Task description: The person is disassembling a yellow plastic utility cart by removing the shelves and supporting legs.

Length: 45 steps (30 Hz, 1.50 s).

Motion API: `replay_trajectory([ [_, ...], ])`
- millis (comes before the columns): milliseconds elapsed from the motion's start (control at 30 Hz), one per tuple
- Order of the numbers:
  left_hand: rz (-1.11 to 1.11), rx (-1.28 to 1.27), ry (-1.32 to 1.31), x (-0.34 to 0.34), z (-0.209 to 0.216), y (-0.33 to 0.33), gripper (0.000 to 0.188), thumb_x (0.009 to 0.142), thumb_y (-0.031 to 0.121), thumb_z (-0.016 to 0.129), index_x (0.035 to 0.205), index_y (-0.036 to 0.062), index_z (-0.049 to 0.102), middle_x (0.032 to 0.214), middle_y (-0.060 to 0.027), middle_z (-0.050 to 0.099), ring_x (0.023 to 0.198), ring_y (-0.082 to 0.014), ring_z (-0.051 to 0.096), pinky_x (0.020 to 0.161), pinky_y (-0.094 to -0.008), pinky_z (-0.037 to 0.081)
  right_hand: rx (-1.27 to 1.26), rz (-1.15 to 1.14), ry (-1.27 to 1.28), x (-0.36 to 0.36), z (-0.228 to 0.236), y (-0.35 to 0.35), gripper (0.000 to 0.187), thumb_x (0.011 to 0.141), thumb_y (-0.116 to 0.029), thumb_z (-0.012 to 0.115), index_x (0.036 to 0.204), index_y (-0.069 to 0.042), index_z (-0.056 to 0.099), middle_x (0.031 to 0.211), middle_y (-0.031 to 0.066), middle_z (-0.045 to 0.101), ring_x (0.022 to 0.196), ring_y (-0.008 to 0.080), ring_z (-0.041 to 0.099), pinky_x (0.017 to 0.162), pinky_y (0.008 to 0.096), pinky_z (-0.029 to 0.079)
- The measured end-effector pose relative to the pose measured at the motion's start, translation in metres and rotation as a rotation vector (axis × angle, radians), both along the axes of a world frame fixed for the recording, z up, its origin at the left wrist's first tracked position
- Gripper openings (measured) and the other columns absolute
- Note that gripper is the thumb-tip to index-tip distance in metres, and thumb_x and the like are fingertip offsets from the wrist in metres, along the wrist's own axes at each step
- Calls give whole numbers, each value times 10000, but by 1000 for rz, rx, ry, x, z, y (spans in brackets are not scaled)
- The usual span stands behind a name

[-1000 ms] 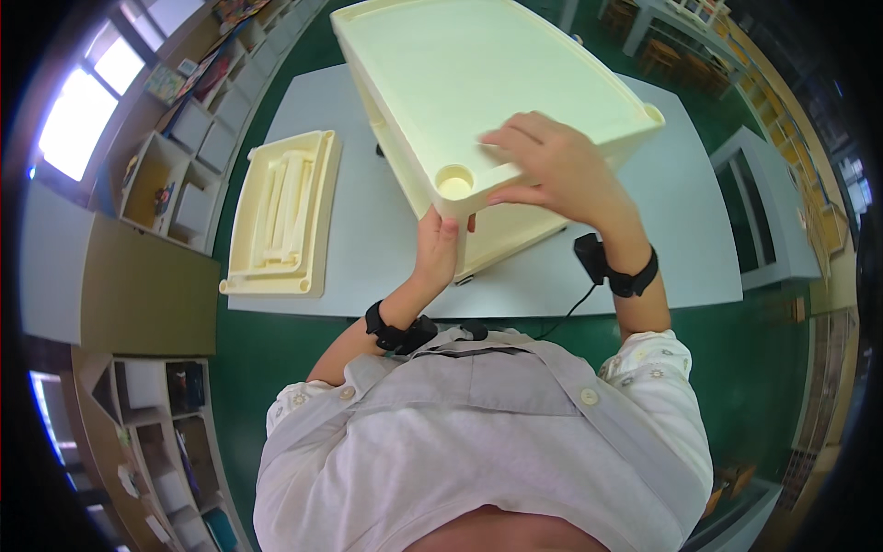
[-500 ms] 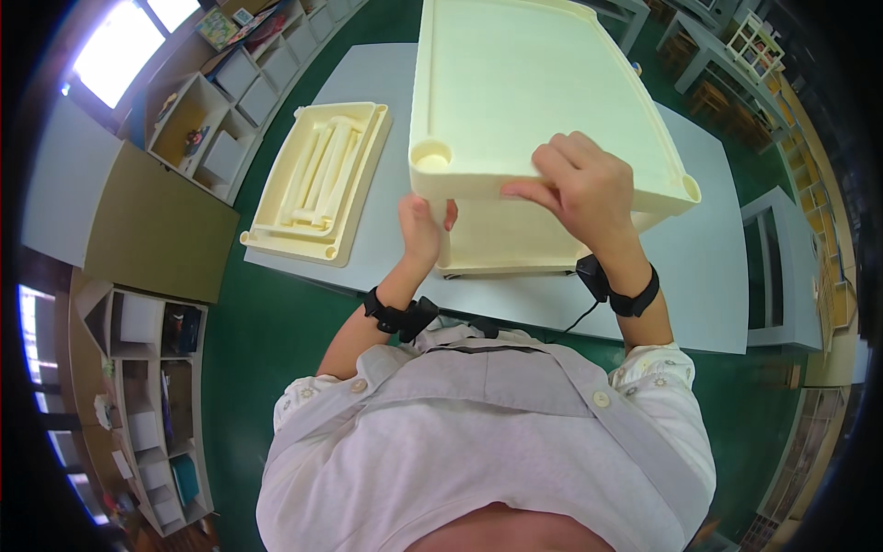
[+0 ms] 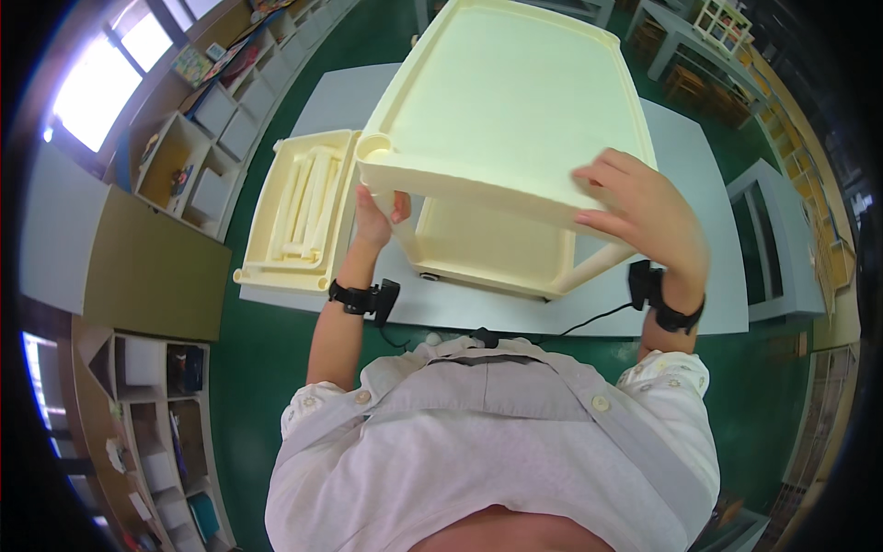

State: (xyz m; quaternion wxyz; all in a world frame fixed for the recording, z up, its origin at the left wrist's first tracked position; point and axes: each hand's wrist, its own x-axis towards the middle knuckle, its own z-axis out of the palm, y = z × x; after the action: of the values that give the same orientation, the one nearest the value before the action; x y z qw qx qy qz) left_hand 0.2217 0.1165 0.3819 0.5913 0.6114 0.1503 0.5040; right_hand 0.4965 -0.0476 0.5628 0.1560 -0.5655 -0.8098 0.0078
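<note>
A cream plastic tiered cart stands on the light grey table; its top tray fills the upper middle of the view and a lower shelf shows beneath. My left hand is wrapped around the front left leg post just under the tray's round corner socket. My right hand grips the tray's near rim at the right, fingers spread over the edge. Both wrists wear black bands.
A second cream tray with several loose posts in it lies on the table to the left. Shelving units with bins line the left wall. More tables and chairs stand at the far right on green floor.
The view has swung so the cart sits more centred and upright. My right hand slid right along the tray's rim; my left hand stayed on the leg post.
</note>
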Motion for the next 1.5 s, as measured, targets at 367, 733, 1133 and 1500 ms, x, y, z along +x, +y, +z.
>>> replay_trajectory([
  [367,598,-43,61,50,6,83,632,861,596,316,921,12,550,665,-50,532,615,-179,514,609,-270,426,-42,129,-49,24,-21,-35,597,678,-332,672,1230,-195,494,1289,114,420,1148,309,394,964,421,287],
  [733,-154,166,71,56,-3,-93,726,824,657,290,995,-21,487,838,-94,539,762,-174,511,695,-304,402,558,-44,54,-29,-74,2,560,618,-489,661,1036,-121,609,1083,53,593,999,232,560,798,334,433],
  [1133,251,44,44,39,11,-76,770,767,731,200,873,18,468,490,-4,399,425,-98,371,419,-226,287,815,48,-247,-3,-70,15,358,711,-424,617,867,-109,552,827,29,521,729,177,531,582,290,418],
  [1500,114,-38,23,36,10,-63,739,718,791,240,592,77,381,452,17,329,398,-83,312,403,-208,235,1029,-83,-338,16,-44,39,168,584,-149,602,715,-114,503,668,-1,440,584,144,474,456,256,353],
])
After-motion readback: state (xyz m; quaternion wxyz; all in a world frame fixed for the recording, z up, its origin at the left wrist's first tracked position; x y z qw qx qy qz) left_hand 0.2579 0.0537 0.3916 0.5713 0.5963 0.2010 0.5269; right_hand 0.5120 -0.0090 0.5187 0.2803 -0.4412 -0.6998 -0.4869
